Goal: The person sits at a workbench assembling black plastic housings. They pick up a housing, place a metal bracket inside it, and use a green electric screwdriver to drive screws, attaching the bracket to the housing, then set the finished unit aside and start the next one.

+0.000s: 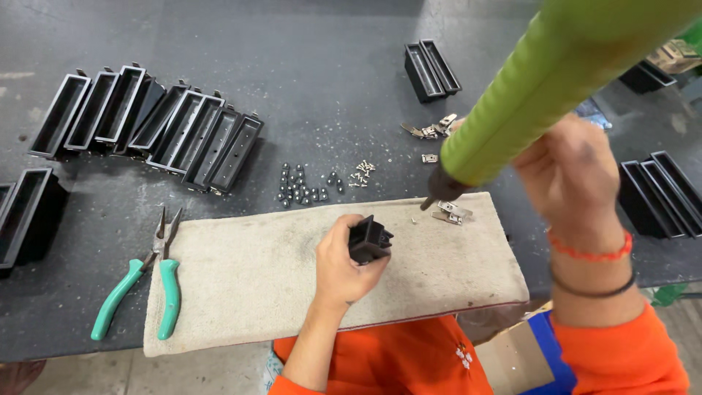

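My left hand (342,269) grips a small black plastic housing (370,240) upright on a beige cloth pad (248,278). My right hand (570,172) is raised and wrapped around a green-handled screwdriver (541,80). Its dark tip (431,199) points down at a small metal clip (452,212) lying on the pad's far right part. The tip is a little to the right of the housing and apart from it.
Teal-handled pliers (150,281) lie on the pad's left edge. A row of black trays (146,124) stands at the far left, with more trays (431,69) at the back and right (662,194). Small black balls (303,186), screws (362,172) and metal clips (430,132) are scattered on the dark table.
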